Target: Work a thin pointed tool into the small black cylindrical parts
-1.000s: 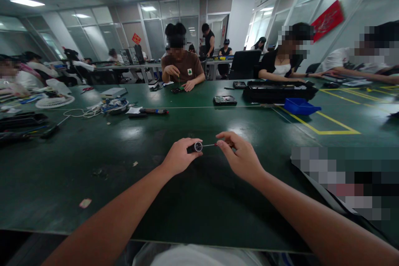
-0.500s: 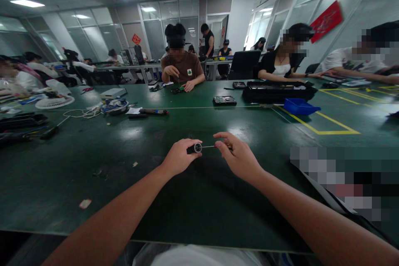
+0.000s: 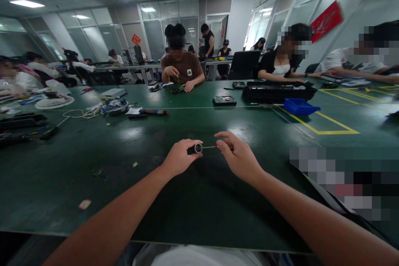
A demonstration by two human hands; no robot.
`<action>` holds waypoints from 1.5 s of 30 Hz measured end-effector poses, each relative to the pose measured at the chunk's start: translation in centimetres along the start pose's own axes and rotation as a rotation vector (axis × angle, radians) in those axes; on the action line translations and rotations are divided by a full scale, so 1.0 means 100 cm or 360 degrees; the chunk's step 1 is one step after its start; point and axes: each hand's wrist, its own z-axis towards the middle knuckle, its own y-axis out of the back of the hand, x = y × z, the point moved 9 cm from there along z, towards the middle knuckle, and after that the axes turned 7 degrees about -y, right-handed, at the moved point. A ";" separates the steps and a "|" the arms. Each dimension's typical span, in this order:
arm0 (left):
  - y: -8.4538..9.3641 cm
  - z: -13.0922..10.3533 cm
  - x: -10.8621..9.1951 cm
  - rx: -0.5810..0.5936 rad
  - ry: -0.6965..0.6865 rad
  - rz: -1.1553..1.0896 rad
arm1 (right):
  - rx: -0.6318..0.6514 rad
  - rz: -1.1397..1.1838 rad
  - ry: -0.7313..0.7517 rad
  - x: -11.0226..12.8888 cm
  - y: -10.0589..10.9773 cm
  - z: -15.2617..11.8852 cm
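Between the thumb and fingers of my left hand (image 3: 180, 157) is a small black cylindrical part (image 3: 197, 148) with a round silvery end facing me. My right hand (image 3: 238, 153) grips a screwdriver (image 3: 209, 147) by its reddish handle, partly hidden by the fingers. The thin metal shaft lies level and points left, its tip at the right side of the black part. Whether the tip sits inside the part cannot be made out. Both hands are above the green table (image 3: 199, 216).
A blue tray (image 3: 301, 107) and a long black housing (image 3: 279, 92) stand at the right back. A circuard-like device (image 3: 224, 100) lies mid-table. Tools (image 3: 152, 112), cables and a white fan grille (image 3: 54, 102) are at left. A person (image 3: 182, 66) works opposite.
My right thumb and the screwdriver handle have shifted very slightly to the right. My left hand still holds the black part in nearly the same place.
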 end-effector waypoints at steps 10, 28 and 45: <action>0.001 -0.001 -0.002 0.0025 0.0022 -0.0003 | 0.0029 0.0047 0.0011 0.001 0.000 -0.001; 0.010 0.003 -0.009 -0.0044 -0.0082 0.0095 | -0.0124 0.1232 -0.0570 -0.057 -0.009 0.016; 0.006 0.001 -0.007 0.0016 0.0033 0.0100 | -0.0111 0.0570 -0.0080 -0.018 0.003 0.006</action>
